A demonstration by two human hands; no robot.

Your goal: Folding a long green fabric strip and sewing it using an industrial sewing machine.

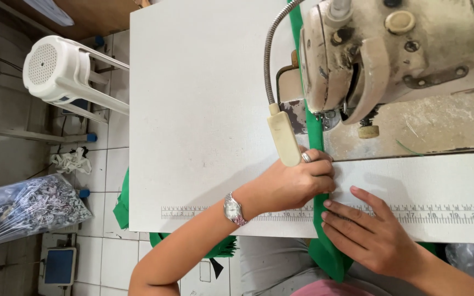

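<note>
the green fabric strip (315,137) is being pinched closed-fingered by the left hand (297,183) and pressed flat by the open right hand (371,233) on the white surface (204,109), and is best being kept straight toward the sewing machine (390,60).

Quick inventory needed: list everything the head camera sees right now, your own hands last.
sewing machine: one, cream, worn, top right
gooseneck lamp: one, beige head, beside the machine
green fabric strip: one, running under the machine head to the table's near edge
table: one, white, ruler along its near edge
plastic stool: one, white, tipped over, upper left
bag of scraps: one, clear, on the floor, left
wristwatch: one, silver
left hand: curled on the fabric
right hand: flat, fingers on the fabric
</note>
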